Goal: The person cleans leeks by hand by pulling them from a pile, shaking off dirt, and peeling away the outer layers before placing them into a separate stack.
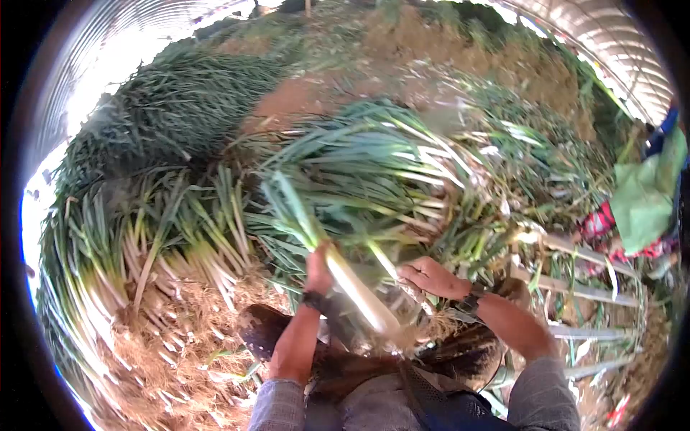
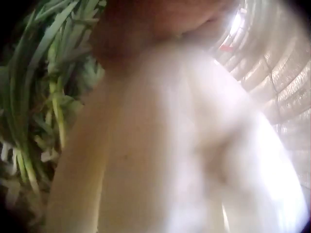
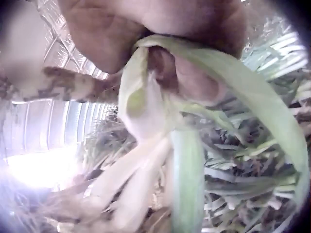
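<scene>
Head: L hand (image 1: 317, 271) fingers curled round leek (image 1: 353, 291) stalk, centre near, above lap. R hand (image 1: 431, 277) pinches outer leaf (image 1: 381, 260). Leek pile (image 1: 180, 215) left.
L wrist: blurred, fingers can't tell.
R wrist: fingers (image 3: 194, 82) pinch the outer leaf, pale-green.

Left sleeve (image 1: 277, 406) and right sleeve (image 1: 543, 391): grey check fabric, ending short of the wrists, forearms bare. Dark band (image 1: 313, 300) at the wrist of the left grip (image 1: 318, 271); a like band (image 1: 471, 299) at the right grip (image 1: 430, 277). Torso: dark blue garment (image 1: 460, 415), dark strap (image 1: 415, 384) across it.
</scene>
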Available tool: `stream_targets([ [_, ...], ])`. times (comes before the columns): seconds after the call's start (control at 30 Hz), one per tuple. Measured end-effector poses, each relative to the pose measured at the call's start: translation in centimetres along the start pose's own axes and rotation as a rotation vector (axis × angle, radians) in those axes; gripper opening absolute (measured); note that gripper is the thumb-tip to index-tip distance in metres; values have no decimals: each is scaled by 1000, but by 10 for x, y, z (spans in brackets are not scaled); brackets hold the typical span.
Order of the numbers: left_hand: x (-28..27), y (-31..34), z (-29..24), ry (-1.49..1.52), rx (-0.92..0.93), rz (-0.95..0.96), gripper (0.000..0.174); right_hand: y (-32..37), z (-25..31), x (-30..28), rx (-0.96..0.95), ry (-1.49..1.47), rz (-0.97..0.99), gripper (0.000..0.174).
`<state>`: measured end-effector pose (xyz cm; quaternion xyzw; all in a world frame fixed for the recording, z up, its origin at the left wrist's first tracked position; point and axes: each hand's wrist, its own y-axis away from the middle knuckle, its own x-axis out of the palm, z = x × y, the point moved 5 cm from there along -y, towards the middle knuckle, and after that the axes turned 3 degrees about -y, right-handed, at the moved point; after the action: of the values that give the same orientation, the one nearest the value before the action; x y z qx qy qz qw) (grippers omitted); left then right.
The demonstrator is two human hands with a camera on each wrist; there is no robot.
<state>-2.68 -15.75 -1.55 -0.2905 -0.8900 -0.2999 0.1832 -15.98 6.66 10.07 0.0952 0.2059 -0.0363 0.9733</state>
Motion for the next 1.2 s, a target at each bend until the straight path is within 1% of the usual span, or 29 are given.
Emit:
stream_targets([
  [0.03, 8, 9, 4, 5, -28, 33, 37, -12, -7, 2, -1, -1, 6, 33],
  [0.07, 36, 41, -6, -14, -76, 12, 40, -12, 14, 10, 106, -36, 28, 32],
  [0.1, 59, 73, -15, -36, -131, -9, 42, -22, -4, 33, 123, -194, 94, 32],
  [0.17, 42, 48, 18, -138, -13, 150, 46, -26, 18, 49, 33, 157, 313, 31],
  [0.2, 43, 60, 18, -153, 32, 198, 46, -30, 9, 58, -122, 187, 271, 30],
  [0.23, 4, 1, 71, -313, 402, 346, 45, -26, 13, 59, -114, 187, 276, 30],
  [0.3, 5, 10, 82, -710, 247, 297, 36, -20, 36, 53, -229, 52, 161, 29],
  [0.33, 14, 17, 78, -704, 244, 306, 36, -23, 23, 53, -273, 174, 139, 30],
  [0.37, 27, 31, 66, -519, 108, 262, 35, -22, 21, 51, -260, 176, 132, 30],
  [0.4, 33, 38, 70, -338, -36, 218, 35, -20, 27, 50, -349, 197, 134, 29],
  [0.43, 9, 2, 103, -537, 257, 357, 35, -17, 31, 49, -437, 217, 138, 29],
  [0.47, 21, 16, 90, -411, 44, 346, 40, -15, 39, 51, -385, 287, 191, 26],
  [0.5, 44, 40, 64, -284, -173, 326, 47, -12, 44, 54, -366, 280, 191, 26],
  [0.53, 51, 49, 56, -262, -256, 271, 49, -8, 50, 60, -390, 304, 168, 24],
  [0.57, 71, 77, 23, -255, -196, 380, 46, -6, 55, 65, -416, 326, 144, 22],
  [0.63, 69, 59, 25, -128, -83, 360, 41, -4, 67, 69, -359, 225, 172, 20],
  [0.7, 98, 97, -12, 138, -268, 320, 41, 3, 100, 60, -483, 347, 109, 20],
  [0.73, 97, 91, -11, 215, -264, 340, 40, 3, 108, 58, -499, 393, 127, 21],
  [0.77, 92, 81, -7, 214, -263, 336, 40, 3, 108, 58, -502, 390, 128, 21],
  [0.83, 83, 61, -12, 234, -129, 352, 42, 1, 101, 56, -406, 259, 185, 20],
  [0.87, 83, 59, -24, 211, -58, 451, 42, 4, 96, 53, -406, 257, 187, 20],
  [0.9, 73, 53, -26, 181, -64, 404, 44, 8, 83, 49, -363, 285, 207, 20],
  [0.97, 66, 39, -32, 120, 7, 385, 43, 16, 50, 42, -273, 339, 250, 21],
  [1.0, 68, 39, -34, 103, 32, 353, 39, 18, 43, 43, -281, 417, 246, 23],
  [1.03, 70, 36, -33, 104, 27, 354, 39, 24, 36, 41, -276, 415, 246, 23],
  [1.1, 58, 23, -29, 42, 40, 199, 34, 41, 56, 31, -286, 349, 145, 26],
  [1.13, 53, 17, -27, 47, -29, 202, 29, 51, 59, 28, -278, 347, 144, 26],
  [1.17, 43, 5, -25, 86, 6, 124, 27, 64, 59, 28, -248, 379, 178, 25],
  [1.2, 36, -4, -23, 144, 32, 111, 27, 78, 59, 25, -221, 416, 214, 24],
])
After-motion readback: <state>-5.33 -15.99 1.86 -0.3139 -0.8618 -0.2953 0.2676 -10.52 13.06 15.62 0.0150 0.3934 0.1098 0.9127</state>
